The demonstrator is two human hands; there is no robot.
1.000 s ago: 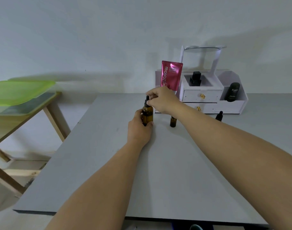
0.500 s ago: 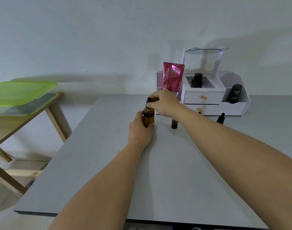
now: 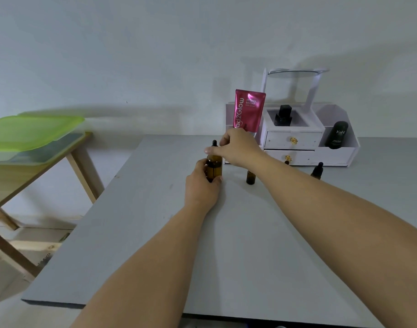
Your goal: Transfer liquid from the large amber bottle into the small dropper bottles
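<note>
Early going, I'd say: the left hand point(image 3: 201, 185) clasps the large amber bottle point(image 3: 214, 167) on the table point(image 3: 155, 233), the right hand point(image 3: 238, 150) pinches its dropper cap point(image 3: 214, 145) just above, and the uncapped small bottle point(image 3: 250, 177) waits just right.

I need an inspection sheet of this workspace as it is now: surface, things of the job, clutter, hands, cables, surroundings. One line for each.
Surface: grey table, bare in front, a few small marks.
Job's things: large amber bottle upright on the table, black dropper cap at its top; small open amber bottle upright to its right; small capped dropper bottle further right.
Clutter: white organiser at the back, holding a pink tube, a black bottle and a dark tube.
Hands: left hand grips the large bottle's body; right hand is at its cap.
Cables: nothing seen.
Surroundings: wooden side table on the left with a green lid; plain wall behind.
</note>
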